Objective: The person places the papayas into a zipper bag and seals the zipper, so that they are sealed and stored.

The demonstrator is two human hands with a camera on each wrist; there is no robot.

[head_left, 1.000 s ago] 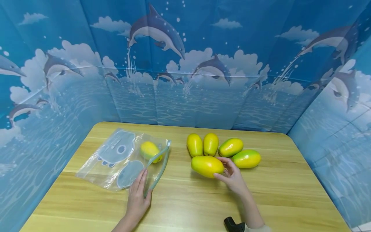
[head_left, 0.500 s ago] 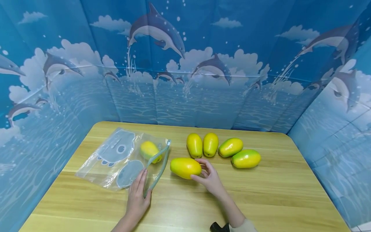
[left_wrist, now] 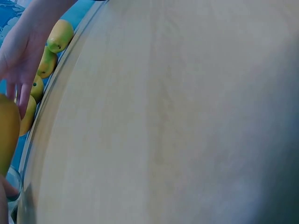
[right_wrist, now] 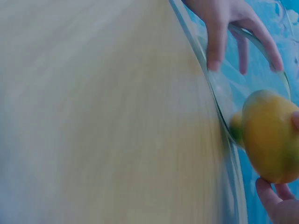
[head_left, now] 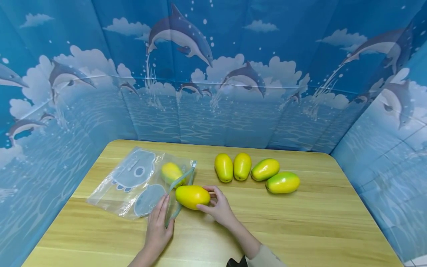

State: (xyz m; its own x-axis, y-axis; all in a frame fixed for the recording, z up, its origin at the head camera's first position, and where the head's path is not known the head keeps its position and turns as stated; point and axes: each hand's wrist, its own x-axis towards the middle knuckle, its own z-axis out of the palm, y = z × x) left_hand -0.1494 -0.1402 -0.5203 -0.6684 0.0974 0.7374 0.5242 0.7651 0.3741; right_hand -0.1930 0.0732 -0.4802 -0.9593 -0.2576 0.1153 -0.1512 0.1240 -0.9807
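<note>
My right hand (head_left: 218,207) grips the right end of a yellow papaya (head_left: 192,197) between thumb and fingers. The papaya's left end overlaps the mouth of a clear zip bag (head_left: 103,198) lying flat with a blue-grey cartoon print. Another yellow-green papaya (head_left: 171,171) lies inside the bag. With fingers straight on the upper layer and thumb by the lower edge, my left hand (head_left: 159,222) spreads the bag's mouth. In the right wrist view the left hand (right_wrist: 233,28) stands over the greenish rim (right_wrist: 224,119), beside the held papaya (right_wrist: 271,135).
Several more papayas (head_left: 242,167) lie in a loose row behind and to the right of the right hand. The wooden table (head_left: 317,222) ends at a blue curtain (head_left: 213,111) printed with dolphins. A black device (head_left: 237,261) sits at the right wrist.
My right hand has carried the papaya leftward, from in front of the row to the bag's mouth. The left hand and the bag have stayed in place.
</note>
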